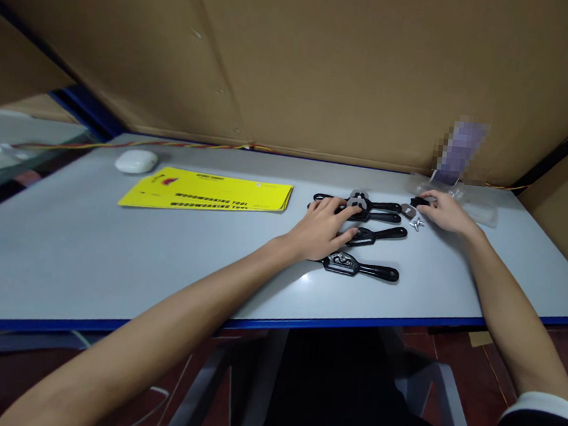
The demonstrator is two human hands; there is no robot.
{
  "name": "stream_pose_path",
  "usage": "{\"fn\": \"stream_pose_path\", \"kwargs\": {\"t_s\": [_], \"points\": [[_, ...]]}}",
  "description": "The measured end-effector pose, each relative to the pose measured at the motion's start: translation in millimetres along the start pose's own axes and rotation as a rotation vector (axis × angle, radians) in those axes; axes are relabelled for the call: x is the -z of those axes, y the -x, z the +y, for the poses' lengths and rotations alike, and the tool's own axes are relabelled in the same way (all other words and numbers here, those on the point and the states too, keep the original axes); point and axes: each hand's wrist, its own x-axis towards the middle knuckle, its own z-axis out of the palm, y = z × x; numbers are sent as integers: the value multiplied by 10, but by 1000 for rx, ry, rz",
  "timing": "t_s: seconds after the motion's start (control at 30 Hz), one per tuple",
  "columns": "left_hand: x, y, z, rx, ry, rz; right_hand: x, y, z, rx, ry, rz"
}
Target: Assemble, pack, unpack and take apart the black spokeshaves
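Observation:
Several black metal tool bodies with side handles [366,270] lie in a row on the grey table [59,252]. My left hand [323,229] rests on them, fingers spread flat over the left ends of the upper ones [379,215]. My right hand [445,212] is further right, its fingers pinched on a small black part [418,201]. A small silver wing-shaped piece [417,223] lies just below that hand. A grey metal plate [407,211] sits between the two hands.
A stack of yellow cards [205,192] lies left of the tools, with a white oval object [136,160] beyond it. Clear plastic bags [480,208] sit at the back right. Cardboard walls [298,60] enclose the table; a red-yellow wire [170,144] runs along the back.

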Motion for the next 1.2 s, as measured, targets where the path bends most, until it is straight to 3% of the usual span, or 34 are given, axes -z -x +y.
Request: {"fn": "stream_pose_path", "kwargs": {"t_s": [0.2, 0.57, 0.77, 0.87, 1.2], "points": [[6, 1, 14, 11, -2, -7, 14, -19, 16, -19, -67, -5], [-7, 1, -10, -5, 2, 10, 161, -10, 2, -132, -118, -140], [-23, 3, -31, -17, 14, 23, 146, 47, -51, 24, 16, -66], [-24, 4, -31, -18, 14, 31, 204, 71, -52, 35, 106, -68], [-13, -3, -1, -7, -4, 10, 413, 169, 76, -21, 49, -272]]}}
